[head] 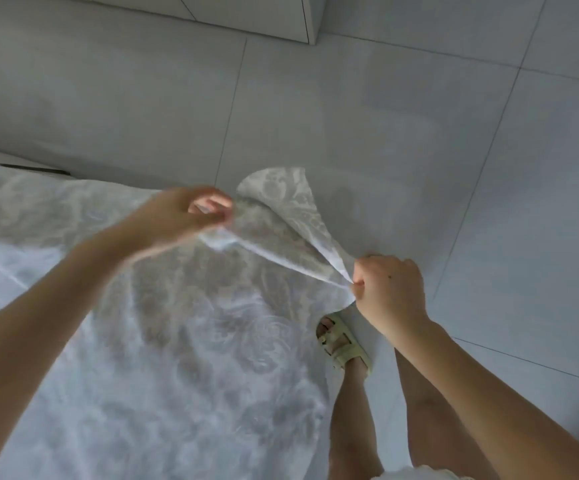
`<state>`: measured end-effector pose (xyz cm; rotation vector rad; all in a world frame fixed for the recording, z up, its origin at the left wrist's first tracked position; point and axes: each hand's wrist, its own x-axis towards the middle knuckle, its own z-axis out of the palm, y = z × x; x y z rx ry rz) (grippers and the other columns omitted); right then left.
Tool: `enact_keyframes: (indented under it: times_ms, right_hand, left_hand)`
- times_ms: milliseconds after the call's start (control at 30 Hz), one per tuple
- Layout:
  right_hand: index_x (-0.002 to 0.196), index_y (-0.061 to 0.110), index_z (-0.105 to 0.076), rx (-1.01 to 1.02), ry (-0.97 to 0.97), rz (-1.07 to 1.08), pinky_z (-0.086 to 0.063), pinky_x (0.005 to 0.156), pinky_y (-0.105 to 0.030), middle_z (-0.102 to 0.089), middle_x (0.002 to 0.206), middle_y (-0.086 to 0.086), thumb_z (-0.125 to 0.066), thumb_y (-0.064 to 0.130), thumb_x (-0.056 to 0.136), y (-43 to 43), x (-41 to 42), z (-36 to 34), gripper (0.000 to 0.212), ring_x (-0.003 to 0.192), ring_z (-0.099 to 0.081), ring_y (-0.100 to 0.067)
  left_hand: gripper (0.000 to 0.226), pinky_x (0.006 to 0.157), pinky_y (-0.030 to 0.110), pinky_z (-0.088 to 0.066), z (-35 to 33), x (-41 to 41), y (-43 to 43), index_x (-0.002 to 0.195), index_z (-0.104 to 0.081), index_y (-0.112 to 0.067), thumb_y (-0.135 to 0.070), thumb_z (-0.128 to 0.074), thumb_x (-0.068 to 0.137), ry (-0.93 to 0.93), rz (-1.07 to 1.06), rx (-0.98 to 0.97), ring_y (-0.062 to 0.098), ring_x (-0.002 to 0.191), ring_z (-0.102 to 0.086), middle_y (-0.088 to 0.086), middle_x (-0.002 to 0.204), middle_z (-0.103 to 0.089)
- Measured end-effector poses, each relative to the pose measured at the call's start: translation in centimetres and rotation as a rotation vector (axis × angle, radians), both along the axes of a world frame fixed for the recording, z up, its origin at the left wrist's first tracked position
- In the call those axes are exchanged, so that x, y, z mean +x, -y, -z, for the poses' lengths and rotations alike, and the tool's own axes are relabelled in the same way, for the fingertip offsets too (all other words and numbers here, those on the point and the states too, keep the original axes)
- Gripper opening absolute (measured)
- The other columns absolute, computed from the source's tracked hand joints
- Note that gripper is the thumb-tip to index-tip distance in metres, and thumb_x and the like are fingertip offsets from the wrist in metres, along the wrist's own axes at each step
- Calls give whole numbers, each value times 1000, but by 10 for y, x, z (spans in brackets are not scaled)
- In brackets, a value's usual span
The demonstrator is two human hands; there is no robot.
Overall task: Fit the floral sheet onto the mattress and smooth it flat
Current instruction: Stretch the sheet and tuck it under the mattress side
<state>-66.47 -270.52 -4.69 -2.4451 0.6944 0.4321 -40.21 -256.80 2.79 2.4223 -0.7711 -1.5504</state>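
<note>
The floral sheet (184, 341), pale white with a faint grey rose pattern, drapes over the mattress and fills the lower left. Its corner (281, 202) is lifted off the bed and curls over the floor. My left hand (184, 213), blurred by motion, pinches the sheet's edge near that corner. My right hand (388, 289) is closed in a fist around a bunched fold of the same edge, just off the bed's corner. The cloth is stretched taut between both hands. The mattress itself is hidden under the sheet.
Large grey floor tiles (419, 133) spread to the right and beyond the bed. A white cabinet base (281, 22) runs along the top. My foot in a pale sandal (343, 344) stands by the bed's corner. A dark strip of bed frame (39, 168) shows at the far left.
</note>
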Motion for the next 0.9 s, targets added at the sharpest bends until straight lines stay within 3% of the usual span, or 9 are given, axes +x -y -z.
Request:
enact_keyframes:
  times_ms: [100,133,233,367,500,633,700,767,900]
  right_hand:
    - [47,23,-11,15,-112,-73,-7,47,-12,-8,42,11,-85,-1,39,1,3,9,78,34,-8,-6]
    - [46,22,-13,-15,-121,-71,-4,48,-11,-5,44,12,-83,1,37,5,5,7,74,37,-3,-4]
    - [62,15,-49,-107,-229,31,-19,46,-21,-36,50,4,-66,9,71,27,0,8,21,45,-37,-18]
    - [64,7,-58,-176,-166,336,-22,48,-21,-56,61,-3,-63,4,78,72,-5,14,16,57,-47,-26]
    - [63,7,-54,-181,-114,469,-23,51,-24,-55,63,-3,-62,7,82,94,-2,26,21,57,-43,-23]
    - [67,7,-51,-135,-114,494,-27,56,-27,-56,68,-8,-60,11,87,89,6,38,23,60,-43,-24]
    - [70,7,-51,-98,-116,485,-28,56,-28,-56,70,-8,-58,13,89,78,15,43,22,60,-44,-23]
    - [70,8,-49,-77,-99,521,-28,56,-28,-54,70,-7,-57,13,90,70,23,45,22,60,-45,-23]
    - [71,11,-45,-112,-56,644,-26,57,-27,-50,71,-3,-56,10,89,65,27,50,21,61,-43,-23]
  left_hand:
    - [38,96,35,-42,55,24,4,121,-61,-18,-41,-44,95,358,173,247,28,113,-58,10,125,-62]
    - [36,97,35,-41,71,24,8,124,-59,-18,-36,-42,97,404,223,312,30,118,-54,10,129,-59]
    - [41,103,37,-37,107,20,18,132,-50,-29,-42,-47,93,412,443,424,28,127,-46,4,138,-51]
    - [64,109,39,-23,136,9,5,141,-34,-38,-51,-56,83,313,689,579,21,133,-38,-6,142,-45]
    - [31,98,33,-28,132,14,5,100,-67,-25,-45,-59,78,517,635,417,20,104,-59,-4,99,-69]
    - [26,74,31,-32,75,46,20,64,-66,-13,-37,-71,70,732,603,124,27,75,-65,8,70,-69]
    - [19,64,32,-31,42,51,16,50,-58,-12,-25,-61,63,808,631,-10,29,55,-62,8,54,-63]
    - [4,60,29,-23,15,43,15,47,-52,-13,-13,-50,50,834,642,-61,28,46,-57,4,48,-56]
    - [10,62,29,-16,1,28,13,51,-47,-13,-4,-45,47,851,582,-147,27,45,-52,1,47,-50]
